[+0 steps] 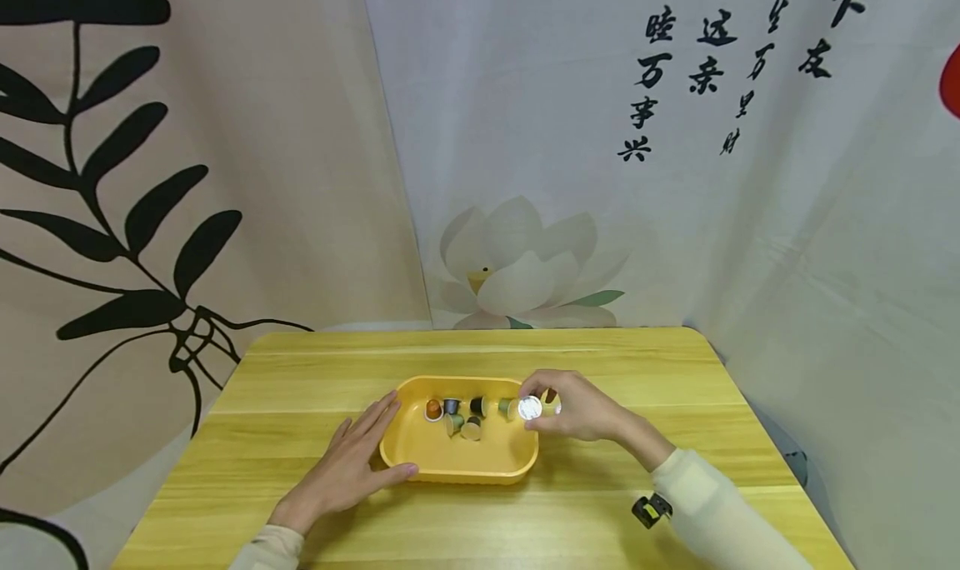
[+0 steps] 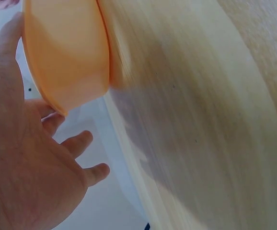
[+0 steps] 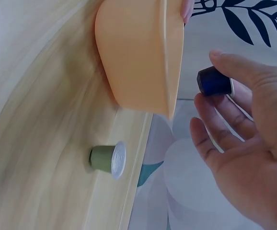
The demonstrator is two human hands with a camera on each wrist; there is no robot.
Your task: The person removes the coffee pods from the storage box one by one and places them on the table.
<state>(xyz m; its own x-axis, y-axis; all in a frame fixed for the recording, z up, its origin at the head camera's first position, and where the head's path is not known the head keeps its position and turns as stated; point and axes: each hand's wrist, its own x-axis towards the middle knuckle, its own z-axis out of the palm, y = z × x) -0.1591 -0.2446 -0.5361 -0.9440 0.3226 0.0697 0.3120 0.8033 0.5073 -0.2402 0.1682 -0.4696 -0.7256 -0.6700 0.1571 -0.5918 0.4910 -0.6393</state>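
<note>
From the head view we see our right hand (image 1: pixel 573 405) at the right end of the yellow tray (image 1: pixel 420 457), its grip pinched on a coffee capsule (image 1: pixel 529 407) whose foil face is turned toward us, right at the tray's right rim. Our left hand (image 1: pixel 351 466) lies flat and relaxed on the wooden surface (image 1: pixel 600 362), fingers straight against the tray's left wall, holding nothing. Inside the tray several more capsules (image 1: pixel 455 415) sit toward the far side. The tray stands mid-surface, with bare wood to the left, right, near and far of it; a curtain hangs just past the far edge.

From the left wrist view we find the left hand's fingers spread beside the tray's outer wall (image 2: pixel 64 52), the thumb up along the rim; the surface runs bare to the right.

From the right wrist view the thumb and fingertips grip a dark blue capsule (image 3: pixel 215 81) just beside the tray's rim (image 3: pixel 174 57). A green capsule (image 3: pixel 107 158) lies on its side on the surface beside the tray, close to the surface's edge, well apart from the hand.
</note>
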